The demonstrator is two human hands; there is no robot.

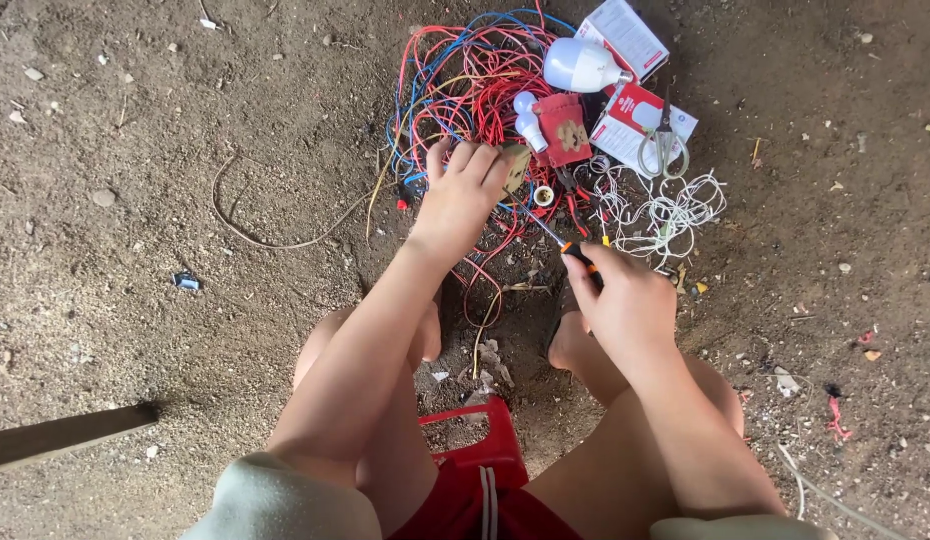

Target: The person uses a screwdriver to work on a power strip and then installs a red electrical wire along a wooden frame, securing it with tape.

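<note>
Ground: dry brown packed dirt (135,300), gritty, with scattered pebbles and scraps. Landmark: tangle of thin red and blue insulated wires (465,90), loose looping strands, at top centre.

Right of the tangle: large white bulb (580,65), smooth and rounded, lying on its side against two red-and-white cardboard boxes (635,80). Two small white bulbs (530,120) at the tangle's right edge, beside a flat dark-red packet (565,128). Scissors with pale looped handles (663,145) lie on the lower box. Below-right of the tangle: loose coil of thin white cord (665,215). A single tan wire (275,235) curves away to the tangle's left.

Left hand (455,195): at the tangle's lower edge, fingers curled together and clamped on a small flat tan piece (515,165); its exact kind cannot be told.

Right hand (625,300): below-right of the tangle, fingers closed tight around the black-and-orange handle of a screwdriver (565,245). The thin metal shaft slants up-left toward the tan piece; contact at the tip cannot be told.

Red plastic stool (480,440) under the person, well below the tangle.
</note>
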